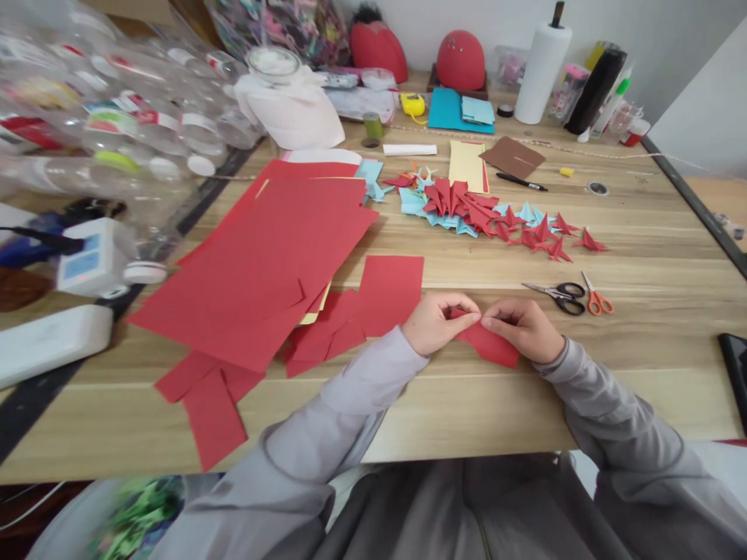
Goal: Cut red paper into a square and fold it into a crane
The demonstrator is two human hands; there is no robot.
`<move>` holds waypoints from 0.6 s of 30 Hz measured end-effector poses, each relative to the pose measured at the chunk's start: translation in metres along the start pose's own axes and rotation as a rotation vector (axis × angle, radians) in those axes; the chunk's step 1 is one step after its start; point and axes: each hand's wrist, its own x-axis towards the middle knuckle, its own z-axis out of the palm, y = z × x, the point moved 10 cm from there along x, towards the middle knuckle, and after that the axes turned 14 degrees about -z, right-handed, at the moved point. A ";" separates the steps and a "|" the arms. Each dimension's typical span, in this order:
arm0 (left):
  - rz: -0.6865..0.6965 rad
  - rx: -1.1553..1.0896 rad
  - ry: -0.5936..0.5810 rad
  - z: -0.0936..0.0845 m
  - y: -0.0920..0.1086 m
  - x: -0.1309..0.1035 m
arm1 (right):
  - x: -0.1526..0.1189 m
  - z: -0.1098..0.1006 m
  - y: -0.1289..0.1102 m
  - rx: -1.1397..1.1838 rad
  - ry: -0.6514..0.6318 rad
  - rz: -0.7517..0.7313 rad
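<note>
Gray jacket (432, 509) nearest; beyond it, left hand (442, 320) and right hand (525, 330), grips clamped on folded red paper (493, 344), its lower part angular.

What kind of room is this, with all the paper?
Probably a craft corner or workshop: a wood-grain table holds large red paper sheets, small folded red paper birds and orange-handled scissors.

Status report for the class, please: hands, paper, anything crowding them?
Left hand and right hand both gripping small red paper. Red square close beside left hand. Black-handled scissors beyond right hand, apart from it.
</note>
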 end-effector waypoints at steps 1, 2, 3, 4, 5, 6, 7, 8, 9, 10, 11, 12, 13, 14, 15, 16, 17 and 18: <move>0.030 0.043 -0.003 0.001 0.003 -0.001 | 0.000 0.000 0.000 -0.018 0.001 -0.006; 0.052 0.085 -0.011 0.002 0.005 -0.002 | 0.000 -0.001 0.000 -0.039 0.007 -0.010; 0.072 0.126 -0.016 0.004 0.007 -0.003 | -0.001 -0.002 -0.001 -0.062 0.013 -0.012; 0.094 0.168 -0.022 0.005 0.009 -0.004 | -0.001 -0.003 -0.001 -0.086 0.016 -0.014; 0.113 0.209 -0.030 0.007 0.010 -0.005 | -0.001 -0.003 -0.002 -0.107 0.015 -0.017; 0.130 0.247 -0.040 0.008 0.011 -0.006 | -0.001 -0.002 -0.002 -0.124 0.010 -0.019; 0.144 0.279 -0.053 0.010 0.012 -0.006 | -0.001 -0.002 -0.003 -0.135 0.002 -0.023; 0.153 0.304 -0.066 0.012 0.013 -0.007 | -0.001 -0.001 -0.005 -0.141 -0.005 -0.029; 0.156 0.320 -0.080 0.013 0.013 -0.008 | -0.001 -0.001 -0.006 -0.143 -0.010 -0.034; 0.154 0.326 -0.091 0.014 0.013 -0.008 | -0.001 -0.001 -0.007 -0.142 -0.012 -0.037; 0.150 0.325 -0.098 0.014 0.013 -0.008 | -0.001 -0.002 -0.008 -0.137 -0.010 -0.036; 0.143 0.319 -0.105 0.014 0.013 -0.007 | -0.001 -0.002 -0.008 -0.129 -0.005 -0.030; 0.134 0.309 -0.110 0.013 0.013 -0.007 | -0.001 -0.004 -0.008 -0.118 0.005 -0.019; 0.124 0.297 -0.113 0.012 0.013 -0.006 | -0.001 -0.006 -0.007 -0.108 0.022 -0.004; 0.113 0.282 -0.115 0.010 0.012 -0.005 | -0.001 -0.010 -0.005 -0.101 0.044 0.013; 0.101 0.264 -0.113 0.007 0.012 -0.004 | -0.001 -0.014 -0.004 -0.098 0.071 0.028; 0.089 0.245 -0.107 0.003 0.011 -0.002 | -0.001 -0.018 -0.002 -0.094 0.102 0.043; 0.077 0.225 -0.096 -0.001 0.009 -0.001 | -0.001 -0.023 0.000 -0.086 0.133 0.058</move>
